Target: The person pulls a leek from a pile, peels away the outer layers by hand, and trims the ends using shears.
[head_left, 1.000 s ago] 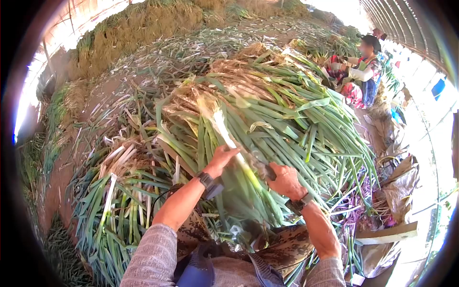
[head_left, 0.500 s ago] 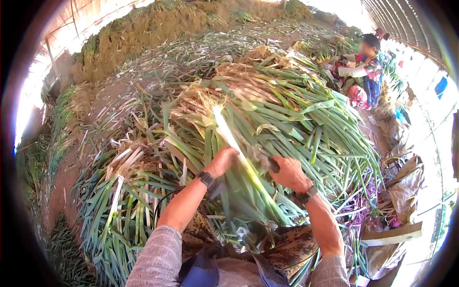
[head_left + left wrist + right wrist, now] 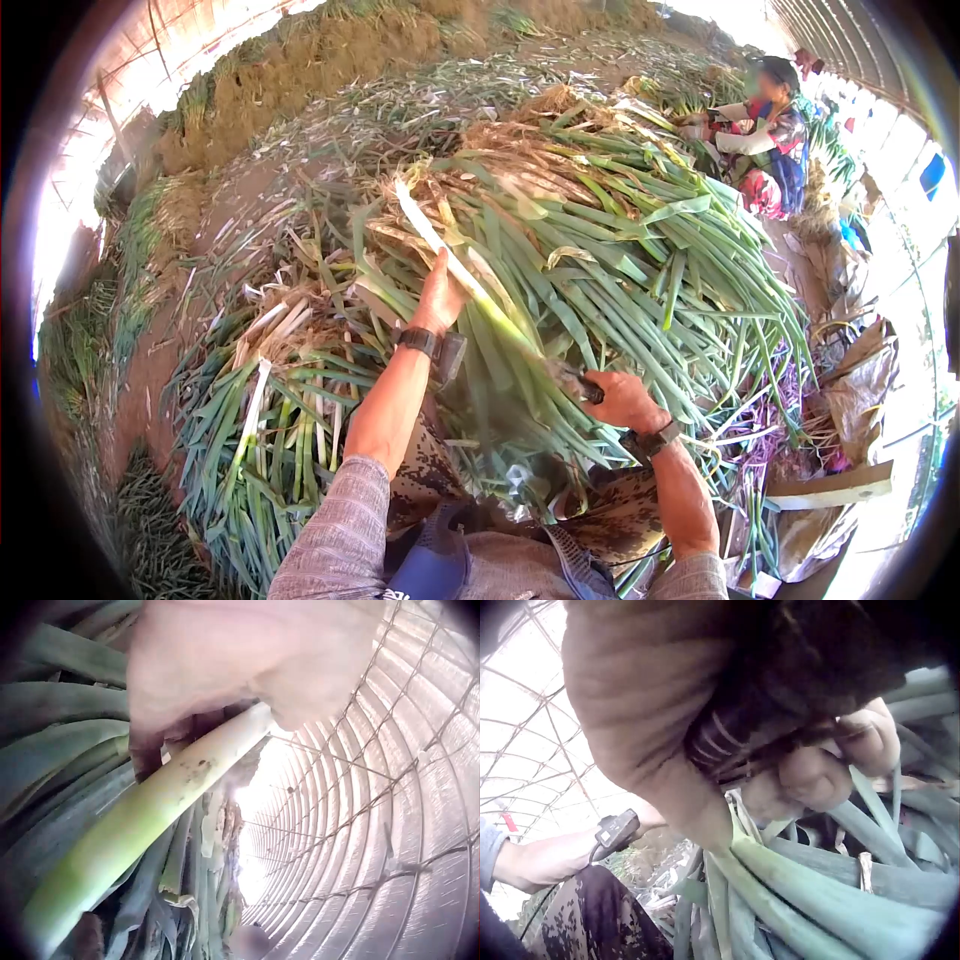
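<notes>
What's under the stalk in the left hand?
The heap of green leeks lies under the stalk the left hand grips; what the heap rests on is covered.

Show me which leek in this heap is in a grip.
The pale-stalked leek slanting across the heap: the left hand curls round its stalk, while the others lie loose in the pile.
</notes>
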The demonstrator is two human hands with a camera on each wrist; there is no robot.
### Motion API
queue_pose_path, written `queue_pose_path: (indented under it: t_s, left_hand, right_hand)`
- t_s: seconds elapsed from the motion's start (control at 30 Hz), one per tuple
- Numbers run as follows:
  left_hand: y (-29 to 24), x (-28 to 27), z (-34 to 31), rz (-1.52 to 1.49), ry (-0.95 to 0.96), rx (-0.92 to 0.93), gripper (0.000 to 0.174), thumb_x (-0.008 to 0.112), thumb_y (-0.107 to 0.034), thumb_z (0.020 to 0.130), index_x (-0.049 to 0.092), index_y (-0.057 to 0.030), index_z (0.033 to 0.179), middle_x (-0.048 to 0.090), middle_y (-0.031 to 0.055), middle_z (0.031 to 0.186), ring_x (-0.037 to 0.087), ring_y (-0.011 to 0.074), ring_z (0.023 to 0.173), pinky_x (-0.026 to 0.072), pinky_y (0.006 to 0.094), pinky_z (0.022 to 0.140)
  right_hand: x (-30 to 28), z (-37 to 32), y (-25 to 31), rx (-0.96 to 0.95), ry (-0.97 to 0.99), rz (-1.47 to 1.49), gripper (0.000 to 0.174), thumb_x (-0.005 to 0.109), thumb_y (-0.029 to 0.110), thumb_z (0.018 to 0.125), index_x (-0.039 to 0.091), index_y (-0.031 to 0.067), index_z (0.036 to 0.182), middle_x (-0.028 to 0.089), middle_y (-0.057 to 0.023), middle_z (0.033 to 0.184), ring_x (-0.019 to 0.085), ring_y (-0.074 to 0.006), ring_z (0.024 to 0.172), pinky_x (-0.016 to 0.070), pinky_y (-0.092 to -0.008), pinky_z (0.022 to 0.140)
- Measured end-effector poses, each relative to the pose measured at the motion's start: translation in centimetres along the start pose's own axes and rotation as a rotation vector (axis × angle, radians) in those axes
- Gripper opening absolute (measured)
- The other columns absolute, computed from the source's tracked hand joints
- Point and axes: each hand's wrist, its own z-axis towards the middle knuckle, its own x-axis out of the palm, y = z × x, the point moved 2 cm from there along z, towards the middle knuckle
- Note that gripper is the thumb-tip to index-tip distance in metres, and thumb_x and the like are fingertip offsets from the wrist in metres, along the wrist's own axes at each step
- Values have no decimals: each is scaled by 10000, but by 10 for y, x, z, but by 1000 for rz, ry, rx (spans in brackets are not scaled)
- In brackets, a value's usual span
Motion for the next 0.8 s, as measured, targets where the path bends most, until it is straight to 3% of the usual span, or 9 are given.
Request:
queue_pose_path:
  t_s: [0.07, 0.1, 0.2, 0.33, 0.47, 0.53, 0.63, 0.67, 0.8]
  left_hand:
    - [2, -8, 9, 42, 73, 56, 490, 598, -549, 943, 561, -110, 1156, 626, 28, 1001, 603, 194, 887, 500, 394, 857]
    - [3, -3, 9, 73, 0, 85, 551, 513, -654, 935, 550, -116, 1049, 537, 7, 813, 554, 183, 771, 511, 410, 715]
    - [-2, 5, -9, -3, -354, 99, 599, 409, -735, 926, 481, -141, 944, 420, -18, 697, 453, 150, 592, 432, 371, 518]
    - [-48, -2, -10, -7, -428, 302, 574, 342, -717, 957, 459, -157, 906, 423, -18, 632, 415, 140, 523, 387, 345, 466]
    - [-150, -8, -29, 120, -423, 507, 508, 365, -645, 993, 469, -157, 895, 463, 4, 629, 464, 155, 509, 442, 363, 467]
    - [-218, -11, -43, 249, -199, 743, 510, 371, -637, 996, 486, -150, 897, 474, 14, 623, 482, 168, 504, 453, 357, 473]
    - [-343, -4, -85, 507, -191, 1027, 468, 437, -574, 1004, 498, -116, 933, 528, 45, 661, 507, 185, 497, 458, 336, 468]
    - [-383, 5, -102, 397, -332, 937, 459, 453, -551, 1007, 518, -98, 965, 531, 45, 671, 512, 179, 508, 457, 333, 467]
    - [-487, 28, -191, 1054, -596, 1107, 446, 450, -486, 1025, 567, -57, 1039, 513, 60, 669, 501, 195, 501, 454, 331, 478]
  right_hand:
    - [6, -1, 0, -85, 25, -71, 322, 692, 303, 770, 686, 112, 1030, 689, -158, 779, 672, -377, 780, 532, -477, 701]
    - [4, 0, 3, -54, 13, -58, 328, 693, 308, 771, 674, 112, 1034, 692, -162, 793, 670, -384, 787, 531, -482, 703]
    - [6, 5, -2, 15, -3, -15, 338, 688, 303, 774, 669, 115, 1054, 694, -177, 823, 668, -390, 809, 528, -488, 721]
    - [7, 1, 0, 53, 20, -39, 367, 711, 276, 747, 672, 69, 1048, 684, -199, 805, 661, -402, 801, 522, -485, 723]
    - [18, 3, -17, 130, 145, -108, 411, 690, 308, 750, 673, 76, 1089, 695, -208, 899, 660, -402, 885, 521, -495, 794]
    - [10, 6, -11, 148, 175, -107, 432, 684, 319, 751, 675, 78, 1109, 695, -216, 938, 653, -407, 930, 517, -494, 837]
    - [16, 10, -12, 187, 161, -145, 455, 702, 332, 756, 679, 75, 1131, 697, -212, 952, 650, -409, 947, 517, -481, 860]
    - [19, 10, -11, 183, 172, -140, 455, 702, 332, 756, 679, 75, 1131, 697, -212, 952, 650, -409, 947, 517, -481, 860]
    - [22, 22, -3, 184, 1, -5, 398, 715, 315, 750, 685, 98, 1083, 697, -188, 928, 654, -395, 928, 517, -474, 832]
